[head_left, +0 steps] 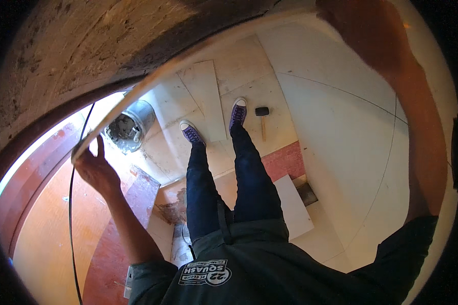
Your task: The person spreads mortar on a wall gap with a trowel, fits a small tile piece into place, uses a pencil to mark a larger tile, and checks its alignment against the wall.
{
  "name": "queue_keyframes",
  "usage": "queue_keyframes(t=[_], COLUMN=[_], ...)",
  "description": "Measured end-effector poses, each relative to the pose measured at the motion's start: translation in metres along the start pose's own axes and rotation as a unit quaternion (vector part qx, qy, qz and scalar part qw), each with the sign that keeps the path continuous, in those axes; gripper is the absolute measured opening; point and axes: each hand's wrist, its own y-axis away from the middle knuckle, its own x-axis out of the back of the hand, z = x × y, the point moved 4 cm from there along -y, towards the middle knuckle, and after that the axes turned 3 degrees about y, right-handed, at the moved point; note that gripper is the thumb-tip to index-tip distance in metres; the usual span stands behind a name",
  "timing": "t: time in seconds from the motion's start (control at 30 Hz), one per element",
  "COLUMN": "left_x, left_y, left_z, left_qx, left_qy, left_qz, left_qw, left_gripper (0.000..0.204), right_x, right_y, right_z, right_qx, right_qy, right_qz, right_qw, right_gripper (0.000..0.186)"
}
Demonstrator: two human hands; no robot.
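A long, thin pale piece (152,76), seen nearly edge-on, spans from my left hand to my right along the rough brown wall surface. I cannot tell whether it is a tile or a strip. My left hand (96,170) is closed around its lower left end, the thumb apart from the fingers. At the upper right, my raised right hand (353,23) is at the other end and seems closed on it; its fingertips are mostly hidden. Rough brown wall (86,56) lies right behind the piece.
A metal bucket (145,118) with grey mortar stands on the floor below my left hand. A black-headed mallet (262,111) lies right of my feet. A loose pale tile (208,96) lies near them. A black cable (70,218) hangs at left. Large pale panels line the right side.
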Motion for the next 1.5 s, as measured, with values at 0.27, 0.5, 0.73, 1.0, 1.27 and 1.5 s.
queue_keyframes(t=[0.27, 0.5, 0.73, 1.0, 1.27, 1.5], left_x=[0.057, 0.026, -0.104, -0.251, -0.379, -0.464], left_y=[0.028, 0.020, 0.008, 0.029, 0.046, 0.052], left_z=[0.031, 0.005, -0.020, -0.086, -0.162, -0.192], left_qx=[0.071, 0.116, 0.082, 0.127, 0.070, -0.064], left_qy=[-0.108, -0.110, -0.228, -0.252, -0.181, -0.256], left_qz=[0.046, -0.080, -0.330, -0.481, -0.558, -0.596], left_qw=[0.990, 0.984, 0.912, 0.830, 0.807, 0.758], left_gripper=[0.056, 0.073, 0.048, 0.034, 0.037, 0.055], right_x=[-0.025, -0.085, -0.184, -0.295, -0.383, -0.419], right_y=[0.089, 0.197, 0.292, 0.385, 0.417, 0.416], right_z=[-0.061, -0.107, -0.135, -0.178, -0.195, -0.195], right_qx=[0.058, -0.008, -0.172, -0.295, -0.356, -0.404], right_qy=[-0.173, -0.272, -0.369, -0.370, -0.304, -0.336], right_qz=[0.081, -0.032, -0.159, -0.210, -0.286, -0.310], right_qw=[0.980, 0.962, 0.899, 0.856, 0.836, 0.793], right_gripper=[0.014, 0.021, 0.015, 0.016, 0.026, 0.032])
